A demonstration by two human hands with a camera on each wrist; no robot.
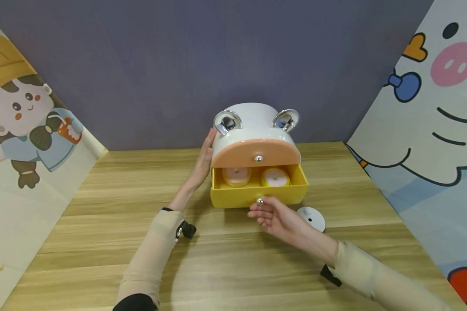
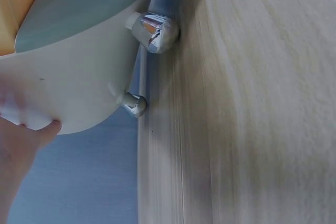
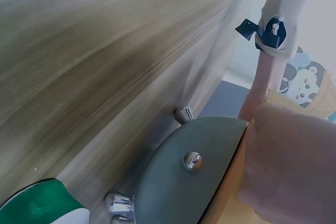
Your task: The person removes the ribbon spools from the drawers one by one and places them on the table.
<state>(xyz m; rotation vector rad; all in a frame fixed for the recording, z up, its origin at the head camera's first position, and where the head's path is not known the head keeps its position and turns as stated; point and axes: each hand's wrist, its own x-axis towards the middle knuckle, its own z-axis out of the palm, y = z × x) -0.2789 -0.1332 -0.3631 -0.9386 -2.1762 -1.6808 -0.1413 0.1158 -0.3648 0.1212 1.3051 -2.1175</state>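
Note:
A white rounded drawer box [image 1: 253, 116] with silver ears stands near the wall. Its yellow middle drawer [image 1: 233, 198] is pulled out, showing a peach ribbon spool [image 1: 236, 176] on the left and a yellow-edged ribbon spool [image 1: 276, 177] on the right. My right hand [image 1: 276, 218] pinches the silver knob [image 1: 260, 201] of that drawer between thumb and forefinger. Along the box's left side lies my left hand [image 1: 203, 164], fingers extended and touching the white wall; part of it is hidden in the left wrist view. The orange top drawer [image 1: 237, 156] is closed.
Right of the drawer, a green ribbon spool [image 3: 44, 203] with a white face lies on the wooden table [image 1: 233, 268]. Silver feet [image 2: 156, 34] hold the box up. A dark wall [image 1: 171, 77] rises behind, with cartoon-printed panels [image 1: 443, 142] on both sides.

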